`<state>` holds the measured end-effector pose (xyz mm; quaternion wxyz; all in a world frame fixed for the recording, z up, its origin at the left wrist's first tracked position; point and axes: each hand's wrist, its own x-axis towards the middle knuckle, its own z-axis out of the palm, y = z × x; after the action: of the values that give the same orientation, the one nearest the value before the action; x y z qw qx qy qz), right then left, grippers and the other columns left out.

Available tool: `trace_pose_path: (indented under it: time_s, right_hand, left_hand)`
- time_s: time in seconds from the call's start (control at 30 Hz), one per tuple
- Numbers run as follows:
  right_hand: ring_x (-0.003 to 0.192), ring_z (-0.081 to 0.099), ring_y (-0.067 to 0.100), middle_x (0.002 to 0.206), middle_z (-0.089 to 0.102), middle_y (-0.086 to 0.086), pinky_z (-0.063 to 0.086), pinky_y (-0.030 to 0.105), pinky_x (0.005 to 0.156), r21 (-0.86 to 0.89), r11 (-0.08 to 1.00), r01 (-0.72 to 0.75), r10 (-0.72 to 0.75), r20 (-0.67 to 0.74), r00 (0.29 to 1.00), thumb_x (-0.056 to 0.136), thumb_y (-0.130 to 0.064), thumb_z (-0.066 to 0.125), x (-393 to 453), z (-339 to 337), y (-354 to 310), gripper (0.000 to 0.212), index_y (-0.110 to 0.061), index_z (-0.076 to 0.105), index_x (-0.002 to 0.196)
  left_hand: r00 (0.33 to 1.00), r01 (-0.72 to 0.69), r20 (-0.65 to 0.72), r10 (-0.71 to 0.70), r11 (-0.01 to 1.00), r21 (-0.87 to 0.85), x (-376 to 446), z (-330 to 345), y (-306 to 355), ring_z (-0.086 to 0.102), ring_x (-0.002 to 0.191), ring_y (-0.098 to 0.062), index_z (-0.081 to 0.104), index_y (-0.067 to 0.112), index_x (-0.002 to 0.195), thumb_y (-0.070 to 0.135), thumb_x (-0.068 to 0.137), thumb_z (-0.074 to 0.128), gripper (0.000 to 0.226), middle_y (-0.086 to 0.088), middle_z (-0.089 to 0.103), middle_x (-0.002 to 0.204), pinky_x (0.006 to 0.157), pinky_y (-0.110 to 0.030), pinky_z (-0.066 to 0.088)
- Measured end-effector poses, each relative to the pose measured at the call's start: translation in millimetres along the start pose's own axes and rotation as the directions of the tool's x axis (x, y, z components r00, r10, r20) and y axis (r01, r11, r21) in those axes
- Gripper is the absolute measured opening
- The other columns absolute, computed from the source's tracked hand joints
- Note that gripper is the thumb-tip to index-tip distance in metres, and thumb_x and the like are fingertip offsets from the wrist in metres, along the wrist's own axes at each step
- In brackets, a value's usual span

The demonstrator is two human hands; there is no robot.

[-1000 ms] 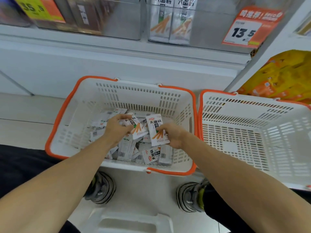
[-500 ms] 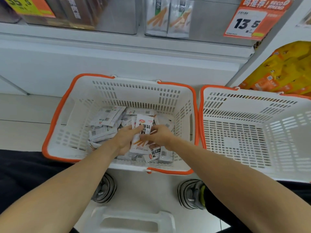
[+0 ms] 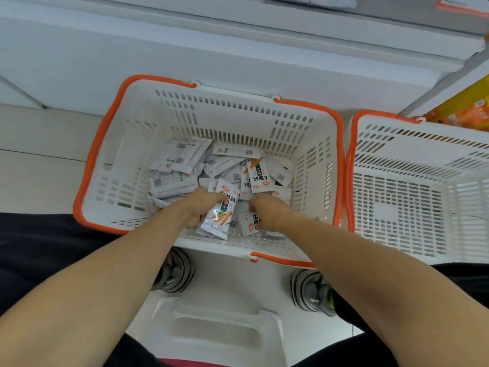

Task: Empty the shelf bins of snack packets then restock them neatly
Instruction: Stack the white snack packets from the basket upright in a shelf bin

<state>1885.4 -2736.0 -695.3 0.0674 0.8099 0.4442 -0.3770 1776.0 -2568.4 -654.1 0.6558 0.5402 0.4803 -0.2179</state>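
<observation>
A white basket with an orange rim stands on the floor in front of me, with several white snack packets loose on its bottom. My left hand is down inside it, shut on a stack of packets held face up. My right hand is beside it, fingers curled onto another packet near the basket's front wall. The shelf bins are almost out of view at the top edge.
A second white basket with orange rim stands empty to the right, touching the first. A white step stool is under me between my shoes. Yellow and orange bags sit on a low shelf at the far right.
The camera has tilted down, so the shelf bins have left the view. The packet my right hand held is now in my left hand's stack, and my right hand has reached down onto another packet.
</observation>
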Motion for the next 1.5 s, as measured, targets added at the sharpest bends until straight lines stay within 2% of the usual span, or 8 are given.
trace_pose_path:
  time_s: [0.23,0.4,0.57,0.8,0.97,1.17,1.3,1.5]
  right_hand:
    - [0.096,0.059,0.026,0.103,0.06,0.008,0.048,0.035,0.075,0.184,0.971,-0.153,0.162,-0.034,0.986,0.093,-0.035,0.069,5,-39,8,0.03,-0.011,0.056,0.104]
    - [0.075,0.072,0.02,0.099,0.075,0.017,0.06,0.041,0.082,0.85,0.513,-0.12,0.191,0.024,0.981,0.09,-0.026,0.075,-6,-80,11,0.021,-0.007,0.069,0.097]
    - [0.062,0.066,0.01,0.082,0.07,0.01,0.054,0.022,0.057,0.916,0.381,-0.125,0.16,0.068,0.985,0.085,-0.026,0.08,-4,-71,-1,0.03,-0.002,0.067,0.098]
    - [0.087,0.074,0.023,0.101,0.075,0.016,0.062,0.033,0.075,0.964,0.076,-0.254,0.059,0.25,0.966,0.093,-0.01,0.071,7,-58,-7,0.022,0.002,0.071,0.111]
    - [0.113,0.059,0.028,0.128,0.057,0.011,0.054,0.042,0.093,0.641,0.688,-0.341,0.526,-0.118,0.842,0.092,-0.02,0.067,29,-48,23,0.042,-0.008,0.054,0.13]
    - [0.078,0.066,0.015,0.108,0.074,0.007,0.05,0.023,0.055,0.741,0.555,-0.378,0.552,0.012,0.834,0.085,-0.018,0.08,29,-47,29,0.019,-0.009,0.074,0.101]
    - [0.091,0.073,0.028,0.114,0.071,0.019,0.062,0.035,0.071,0.847,0.34,-0.409,0.502,0.205,0.84,0.085,-0.001,0.075,20,-88,43,0.025,0.003,0.066,0.108]
    - [0.097,0.066,0.022,0.11,0.065,0.004,0.059,0.037,0.086,0.545,0.816,-0.193,0.31,-0.13,0.942,0.085,-0.003,0.065,-28,-170,65,0.021,-0.013,0.067,0.104]
  left_hand:
    - [0.998,0.07,0.012,-0.069,0.98,-0.188,0,-8,9,0.069,0.078,-0.036,0.063,-0.008,0.11,0.011,0.097,0.06,0.024,-0.028,0.071,0.102,0.079,-0.051,0.058]
    - [0.997,-0.053,-0.077,0.031,0.952,-0.3,6,-9,10,0.069,0.1,-0.034,0.066,0.003,0.116,0.027,0.081,0.078,0.044,-0.022,0.071,0.113,0.087,-0.047,0.058]
    - [0.991,-0.105,0.058,0.12,0.971,-0.215,1,-3,9,0.072,0.102,-0.032,0.07,0.007,0.115,0.033,0.083,0.079,0.042,-0.016,0.074,0.112,0.09,-0.051,0.058]
    - [0.99,-0.138,0.01,0.139,0.987,-0.083,10,-4,3,0.074,0.087,-0.033,0.073,0.005,0.101,0.017,0.078,0.083,0.028,-0.018,0.076,0.098,0.08,-0.048,0.06]
    - [0.991,-0.079,-0.122,0.062,0.987,-0.14,20,-8,-1,0.071,0.091,-0.034,0.07,0.0,0.109,0.009,0.084,0.079,0.028,-0.021,0.073,0.104,0.076,-0.045,0.059]
    - [0.992,-0.086,-0.102,0.069,0.981,-0.171,25,-8,-2,0.07,0.101,-0.031,0.069,0.002,0.117,0.014,0.082,0.081,0.038,-0.016,0.073,0.111,0.091,-0.049,0.057]
    - [0.993,-0.094,-0.09,0.079,0.981,-0.171,23,-6,3,0.072,0.093,-0.031,0.071,0.004,0.107,0.014,0.084,0.08,0.026,-0.017,0.075,0.103,0.084,-0.047,0.059]
    - [0.989,-0.139,-0.069,0.128,0.97,-0.198,19,-4,11,0.073,0.093,-0.03,0.072,0.007,0.1,0.012,0.081,0.082,0.021,-0.013,0.077,0.097,0.086,-0.048,0.059]
